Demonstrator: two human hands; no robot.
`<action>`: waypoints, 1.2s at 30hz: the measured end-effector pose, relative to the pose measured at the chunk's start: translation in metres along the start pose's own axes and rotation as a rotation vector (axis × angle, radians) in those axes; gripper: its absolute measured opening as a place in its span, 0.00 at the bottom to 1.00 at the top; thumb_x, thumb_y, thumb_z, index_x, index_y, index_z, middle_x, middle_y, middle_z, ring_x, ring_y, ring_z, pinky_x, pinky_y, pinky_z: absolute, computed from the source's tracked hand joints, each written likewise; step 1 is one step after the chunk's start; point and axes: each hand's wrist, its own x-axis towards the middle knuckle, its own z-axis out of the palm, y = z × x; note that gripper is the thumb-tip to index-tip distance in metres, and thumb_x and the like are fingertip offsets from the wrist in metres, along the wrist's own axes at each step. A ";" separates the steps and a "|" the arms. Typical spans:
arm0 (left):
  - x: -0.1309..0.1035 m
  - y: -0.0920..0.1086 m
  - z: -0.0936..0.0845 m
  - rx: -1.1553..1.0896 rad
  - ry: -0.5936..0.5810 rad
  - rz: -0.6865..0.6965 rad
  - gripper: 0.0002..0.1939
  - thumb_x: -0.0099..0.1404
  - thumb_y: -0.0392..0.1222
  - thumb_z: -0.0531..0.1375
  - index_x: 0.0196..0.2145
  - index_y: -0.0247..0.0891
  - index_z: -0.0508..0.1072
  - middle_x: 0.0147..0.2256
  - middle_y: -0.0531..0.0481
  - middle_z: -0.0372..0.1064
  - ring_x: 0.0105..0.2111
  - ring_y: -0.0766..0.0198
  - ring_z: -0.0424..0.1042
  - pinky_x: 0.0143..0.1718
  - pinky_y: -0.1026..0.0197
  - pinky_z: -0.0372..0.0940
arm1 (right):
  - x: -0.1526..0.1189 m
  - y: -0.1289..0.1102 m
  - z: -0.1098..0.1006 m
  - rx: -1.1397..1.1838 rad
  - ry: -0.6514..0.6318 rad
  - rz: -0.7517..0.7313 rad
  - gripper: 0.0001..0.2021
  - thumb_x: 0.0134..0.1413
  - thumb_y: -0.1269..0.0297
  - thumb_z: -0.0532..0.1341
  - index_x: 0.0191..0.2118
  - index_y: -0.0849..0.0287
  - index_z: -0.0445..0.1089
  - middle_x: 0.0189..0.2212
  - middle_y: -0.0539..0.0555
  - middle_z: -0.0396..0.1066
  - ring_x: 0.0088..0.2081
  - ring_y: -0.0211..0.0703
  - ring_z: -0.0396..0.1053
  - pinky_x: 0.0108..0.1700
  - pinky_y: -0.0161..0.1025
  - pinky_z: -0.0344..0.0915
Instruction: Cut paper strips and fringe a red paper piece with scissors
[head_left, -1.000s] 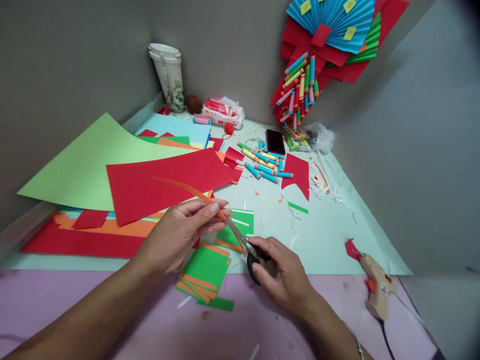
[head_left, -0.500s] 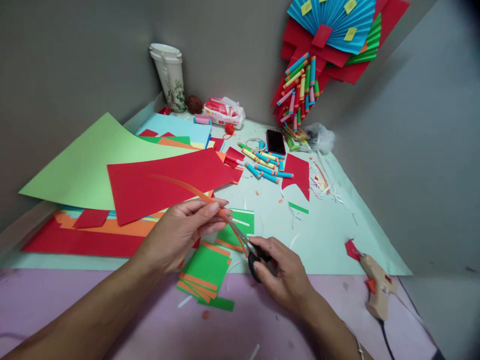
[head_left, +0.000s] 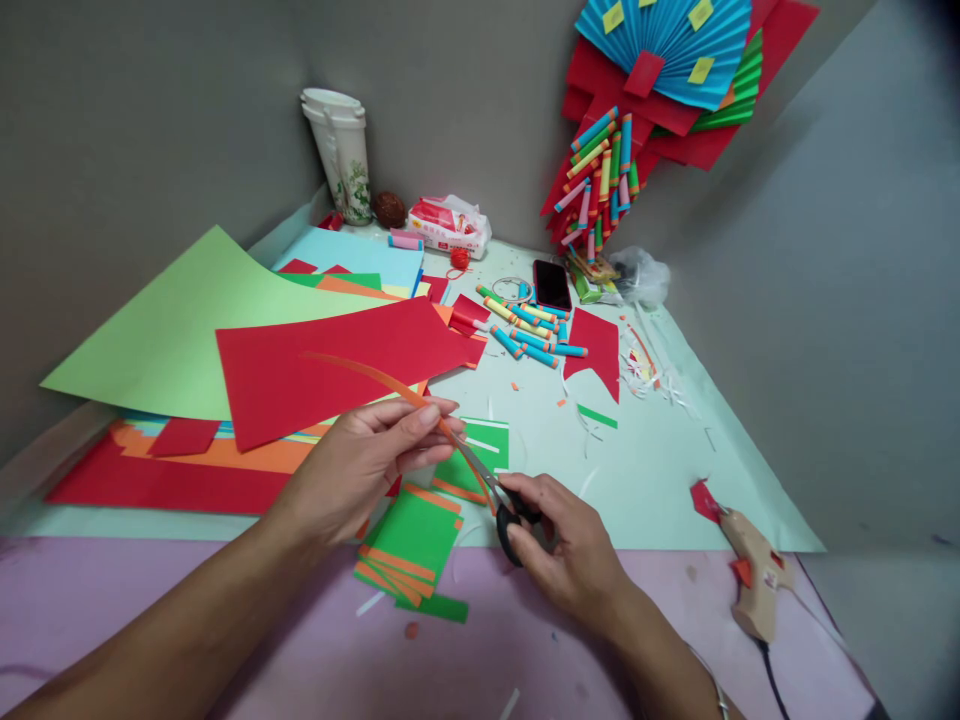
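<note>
Scissors (head_left: 480,463) meet an orange strip (head_left: 375,376)

The person's left hand (head_left: 375,455) pinches the orange strip, thumb and fingers clamped on it, while the strip's far end curves out above a red sheet (head_left: 337,370). The right hand (head_left: 566,545) grips the scissors, thumb and fingers closed on the black handles. The blades run along the strip toward the left hand; whether they cut into it cannot be told. The strip is in the air between the 2 hands, its near end just beside the handles.

Below, a green piece (head_left: 412,525) with orange bands (head_left: 397,566) lies across the near edge of a pale paper cover (head_left: 660,470), partly on the purple surface (head_left: 285,640). A pale green sheet (head_left: 165,340) lies partly under the red sheet. Farther back, paper tubes (head_left: 534,338) are heaped near a phone (head_left: 552,286). At the right, a glue gun (head_left: 757,575) lies well apart from the hands. A white cup (head_left: 341,160) stands at the back left.
</note>
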 end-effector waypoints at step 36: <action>-0.002 -0.004 0.003 0.019 -0.014 -0.012 0.07 0.59 0.44 0.67 0.33 0.37 0.82 0.37 0.46 0.80 0.40 0.62 0.78 0.42 0.67 0.72 | -0.001 0.000 -0.001 -0.011 0.005 -0.012 0.21 0.55 0.72 0.59 0.55 0.54 0.66 0.36 0.52 0.71 0.35 0.41 0.69 0.39 0.36 0.66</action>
